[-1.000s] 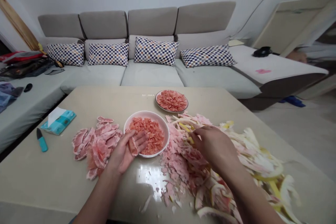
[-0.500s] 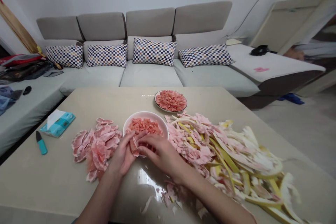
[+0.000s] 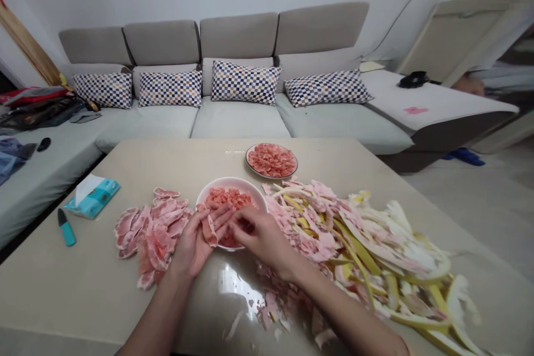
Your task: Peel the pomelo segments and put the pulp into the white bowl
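A pink pomelo segment (image 3: 211,232) lies in my left hand (image 3: 191,249), held across the fingers with its pale skin partly opened. My right hand (image 3: 262,240) is just to the right of it, thumb and fingertips pinched together; whatever is between them is too small to make out. Both hands are over the near side of a white bowl (image 3: 232,181), which holds loose pink pomelo pulp (image 3: 227,198). More pomelo segments (image 3: 161,228), still in their skins, are heaped left of the bowl. Behind it, a dark-rimmed plate carries more pulp (image 3: 272,159).
A large heap of yellow-white pomelo peel (image 3: 359,250) and pink membrane covers the table's right side. Scraps (image 3: 271,311) lie near the front. At left are a teal-handled knife (image 3: 65,229) and a tissue pack (image 3: 98,198). A sofa (image 3: 240,119) stands behind the table.
My right hand has drawn away from the segment, a little to the right, and its fingertips are now pinched. My left hand keeps the segment in nearly the same place.
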A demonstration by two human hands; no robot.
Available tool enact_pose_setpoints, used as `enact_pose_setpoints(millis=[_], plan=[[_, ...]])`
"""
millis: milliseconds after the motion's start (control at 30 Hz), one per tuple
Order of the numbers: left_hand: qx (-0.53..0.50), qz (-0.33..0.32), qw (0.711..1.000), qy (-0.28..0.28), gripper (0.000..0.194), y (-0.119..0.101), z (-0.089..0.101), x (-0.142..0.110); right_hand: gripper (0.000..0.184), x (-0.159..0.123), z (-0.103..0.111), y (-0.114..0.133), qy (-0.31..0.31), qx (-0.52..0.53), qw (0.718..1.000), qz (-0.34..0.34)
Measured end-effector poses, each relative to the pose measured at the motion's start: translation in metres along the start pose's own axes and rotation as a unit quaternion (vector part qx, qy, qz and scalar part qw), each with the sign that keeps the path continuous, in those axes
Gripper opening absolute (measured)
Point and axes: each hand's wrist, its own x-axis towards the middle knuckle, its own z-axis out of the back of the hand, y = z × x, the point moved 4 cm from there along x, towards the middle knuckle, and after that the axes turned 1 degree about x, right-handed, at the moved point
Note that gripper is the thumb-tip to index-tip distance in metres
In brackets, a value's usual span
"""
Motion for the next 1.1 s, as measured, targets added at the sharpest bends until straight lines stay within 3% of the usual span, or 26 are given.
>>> enact_pose_setpoints(millis=[100,200,300,467,633,767,900,1100], plan=[[-0.015,0.013,1.000,0.008,0.018,-0.001,0.002,0.000,0.017,0.003,0.013,-0.012,-0.050,-0.078,0.995,0.049],[-0.026,0.019,0.999,0.016,0.020,0.000,0.003,0.000,0.023,0.004,0.016,-0.019,-0.060,-0.138,0.984,0.094],[-0.019,0.020,1.000,0.014,0.020,0.000,0.005,0.001,0.012,0.005,0.013,-0.019,-0.061,-0.203,0.973,0.091],[-0.014,-0.001,1.000,0.005,0.019,-0.002,0.005,0.001,0.016,0.005,0.011,-0.015,-0.048,-0.283,0.955,0.076],[-0.016,0.004,1.000,0.008,0.024,0.000,0.001,0.000,0.016,0.004,0.008,-0.006,-0.037,-0.119,0.990,0.072],[0.001,0.005,1.000,0.010,0.031,0.001,-0.004,-0.002,0.019,0.004,-0.009,0.004,-0.004,-0.005,0.997,0.077],[0.000,0.003,1.000,0.007,0.034,0.001,-0.005,-0.003,0.016,0.003,-0.018,0.004,-0.003,0.007,0.999,0.047],[-0.013,-0.005,1.000,0.013,0.036,0.000,-0.002,-0.002,0.013,0.002,-0.010,0.000,-0.023,0.005,0.999,0.024]])
